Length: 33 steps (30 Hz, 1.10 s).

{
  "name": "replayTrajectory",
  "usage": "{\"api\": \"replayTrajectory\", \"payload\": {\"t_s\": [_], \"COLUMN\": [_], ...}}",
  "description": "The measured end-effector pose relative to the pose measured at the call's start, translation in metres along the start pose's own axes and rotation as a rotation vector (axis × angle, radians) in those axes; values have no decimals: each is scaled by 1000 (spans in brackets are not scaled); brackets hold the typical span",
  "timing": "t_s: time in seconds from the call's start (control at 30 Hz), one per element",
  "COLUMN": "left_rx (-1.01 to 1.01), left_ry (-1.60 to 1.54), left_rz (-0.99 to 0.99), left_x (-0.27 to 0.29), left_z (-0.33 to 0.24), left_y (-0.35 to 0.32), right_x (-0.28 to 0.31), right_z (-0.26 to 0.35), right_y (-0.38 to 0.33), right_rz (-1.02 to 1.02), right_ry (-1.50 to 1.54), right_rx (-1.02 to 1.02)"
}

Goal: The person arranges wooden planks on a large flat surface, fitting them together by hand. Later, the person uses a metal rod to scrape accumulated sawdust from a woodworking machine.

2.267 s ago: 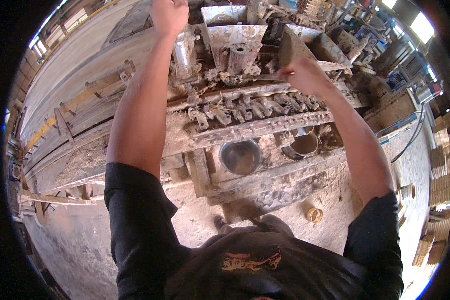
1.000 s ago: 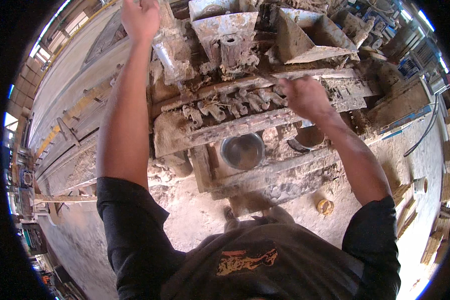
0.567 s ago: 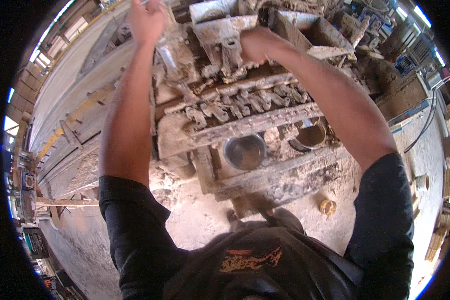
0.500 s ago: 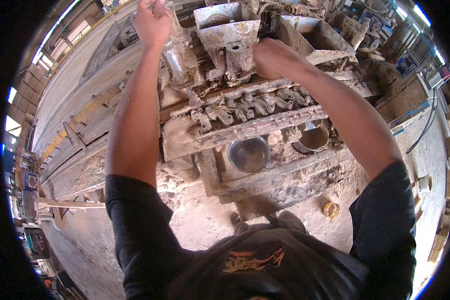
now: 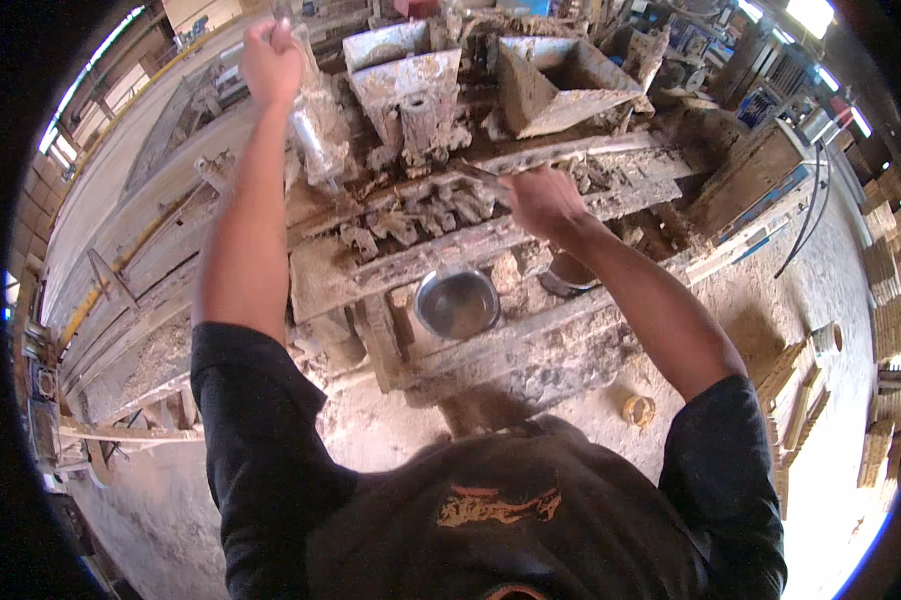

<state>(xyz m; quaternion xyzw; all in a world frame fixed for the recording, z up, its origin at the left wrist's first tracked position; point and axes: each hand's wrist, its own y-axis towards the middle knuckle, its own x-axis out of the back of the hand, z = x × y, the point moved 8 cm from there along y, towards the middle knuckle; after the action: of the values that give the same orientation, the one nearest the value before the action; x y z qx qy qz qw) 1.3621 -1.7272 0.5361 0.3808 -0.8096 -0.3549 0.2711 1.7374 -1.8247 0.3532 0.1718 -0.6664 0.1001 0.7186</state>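
My left hand [image 5: 273, 65] is raised at the far left of a clay-caked machine, its fingers curled; whatever they hold is hidden. Just beside it stands a shiny metal cylinder [image 5: 314, 140], smeared with clay. My right hand [image 5: 546, 203] is closed round a thin, flat tool [image 5: 483, 174] that points left over the machine's trough. Under and left of that tool lies a row of lumpy, clay-covered pieces [image 5: 411, 222]. Behind them stand two dirty metal hoppers, a narrow one [image 5: 403, 75] and a wider one [image 5: 531, 100].
On the near ledge sits a round metal bowl [image 5: 458, 303]; a second round container [image 5: 569, 272] is partly behind my right forearm. A yellow ring-shaped object [image 5: 639, 410] lies on the floor. At right are a black cable [image 5: 806, 225] and stacked boards [image 5: 886, 250].
My right hand has come down and nearer from beside the hoppers to the trough, and the thin tool now shows in it. My left hand stays raised. The whole view has shifted.
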Motion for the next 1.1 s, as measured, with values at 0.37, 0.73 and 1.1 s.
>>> {"api": "replayTrajectory", "payload": {"t_s": [0.37, 0.73, 1.1], "left_rx": [-89, 19, -55], "left_ry": [4, -61, -202], "left_rz": [-73, -19, -68], "left_x": [27, 23, 17], "left_z": [-7, -24, -1], "left_y": [-10, -21, -7], "right_x": [26, -53, -30], "right_z": [-28, -39, -36], "right_y": [62, 121, 137], "right_rz": [48, 135, 162], "right_ry": [157, 41, -115], "right_rx": [-174, -6, 49]}}
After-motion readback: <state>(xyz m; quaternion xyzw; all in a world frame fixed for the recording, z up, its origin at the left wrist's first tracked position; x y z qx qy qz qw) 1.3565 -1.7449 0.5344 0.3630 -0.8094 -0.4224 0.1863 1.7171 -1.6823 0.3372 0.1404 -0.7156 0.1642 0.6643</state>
